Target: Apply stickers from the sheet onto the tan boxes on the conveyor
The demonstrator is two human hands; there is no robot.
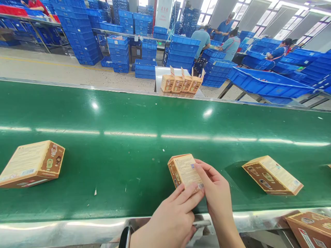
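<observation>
My right hand (217, 187) pinches the printed box (184, 170) near its right edge; my left hand (173, 215) lies across its lower end, grip unclear. Box is over the green belt (108, 165), between a left-side box (28, 160) and a right-side box (274, 175).

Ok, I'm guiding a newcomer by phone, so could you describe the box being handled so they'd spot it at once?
Find the wide green belt crossing the view. On its near half, between a left lookalike and a right lookalike, is a cream-and-brown box. Unlike those neighbours, it has both hands on it.
</observation>
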